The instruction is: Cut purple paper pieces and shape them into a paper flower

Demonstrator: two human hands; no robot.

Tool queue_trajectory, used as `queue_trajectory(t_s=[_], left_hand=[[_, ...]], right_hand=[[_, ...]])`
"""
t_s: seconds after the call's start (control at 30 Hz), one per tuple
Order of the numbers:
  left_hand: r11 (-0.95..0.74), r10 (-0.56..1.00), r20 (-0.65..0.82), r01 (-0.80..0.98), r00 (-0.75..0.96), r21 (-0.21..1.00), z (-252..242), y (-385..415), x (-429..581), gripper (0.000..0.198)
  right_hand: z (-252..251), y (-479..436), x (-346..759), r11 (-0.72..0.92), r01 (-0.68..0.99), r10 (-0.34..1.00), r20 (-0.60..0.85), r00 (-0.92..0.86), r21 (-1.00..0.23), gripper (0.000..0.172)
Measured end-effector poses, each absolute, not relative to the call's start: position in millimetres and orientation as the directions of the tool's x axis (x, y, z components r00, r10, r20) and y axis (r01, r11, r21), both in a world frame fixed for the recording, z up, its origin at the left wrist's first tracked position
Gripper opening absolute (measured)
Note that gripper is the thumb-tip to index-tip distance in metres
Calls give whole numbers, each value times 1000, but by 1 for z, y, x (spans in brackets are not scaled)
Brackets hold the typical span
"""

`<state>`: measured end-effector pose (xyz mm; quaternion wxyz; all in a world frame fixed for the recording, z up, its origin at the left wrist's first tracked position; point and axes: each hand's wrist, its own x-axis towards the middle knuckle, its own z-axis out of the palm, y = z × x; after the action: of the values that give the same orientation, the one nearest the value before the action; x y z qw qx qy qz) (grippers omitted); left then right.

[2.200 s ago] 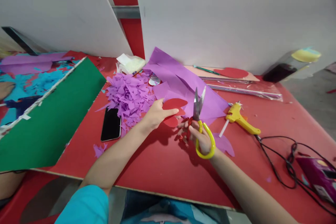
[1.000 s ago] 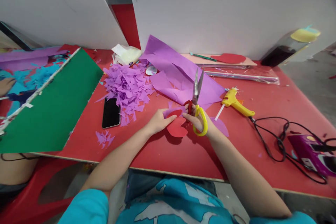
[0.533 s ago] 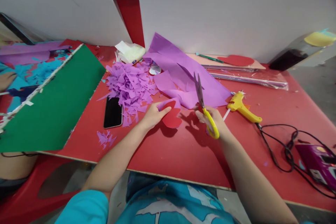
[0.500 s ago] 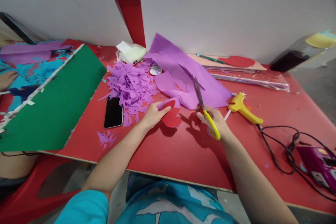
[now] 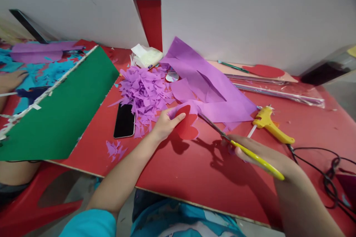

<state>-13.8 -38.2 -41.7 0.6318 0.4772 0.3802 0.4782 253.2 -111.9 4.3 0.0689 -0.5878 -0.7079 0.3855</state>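
My left hand [image 5: 167, 124] pinches a red paper cutout [image 5: 188, 126] with scalloped edges, together with a piece of purple paper [image 5: 191, 104] behind it. The thumb presses on the red face. In my right hand [image 5: 250, 152] is a pair of yellow-handled scissors [image 5: 214, 126]. Their blades point left and the tips are at the purple paper, just right of the cutout. A large purple sheet [image 5: 200, 70] lies behind both hands. A heap of purple paper scraps [image 5: 146, 89] is left of it, partly over a black phone [image 5: 124, 120].
A yellow glue gun [image 5: 271, 122] with a black cord lies at right. Plastic-wrapped strips [image 5: 280, 92], a green pen [image 5: 233, 66] and a red paper shape [image 5: 264, 70] are behind. A green board [image 5: 66, 114] leans at left. Another person's hand [image 5: 12, 81] is beyond it.
The scissors have swung down from pointing up and away to pointing left, with their tips now at the purple paper. My left hand keeps the cutout. The view has shifted slightly.
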Motion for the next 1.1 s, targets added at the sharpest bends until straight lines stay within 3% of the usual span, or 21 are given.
queue_trajectory(t_s=[0.23, 0.57, 0.73, 0.93, 1.1], left_hand=[[85, 943, -21, -181, 332, 980, -36, -47, -11, 35], [80, 921, -19, -141, 390, 987, -34, -53, -9, 28], [105, 911, -34, -150, 412, 983, -29, -53, -8, 33], [147, 912, -44, -225, 409, 963, -21, -49, 0, 38], [176, 932, -66, -284, 358, 942, -13, -45, 13, 32]], right_hand=[[-7, -114, 257, 0, 623, 863, -314, -395, -783, 61], [-7, -104, 235, 135, 558, 814, -229, -534, -819, 56], [-1, -104, 232, 111, 552, 851, -208, -482, -827, 61], [-22, -105, 232, 156, 341, 825, -68, -561, -927, 52], [-40, -109, 223, 108, 287, 898, -30, -438, -952, 47]])
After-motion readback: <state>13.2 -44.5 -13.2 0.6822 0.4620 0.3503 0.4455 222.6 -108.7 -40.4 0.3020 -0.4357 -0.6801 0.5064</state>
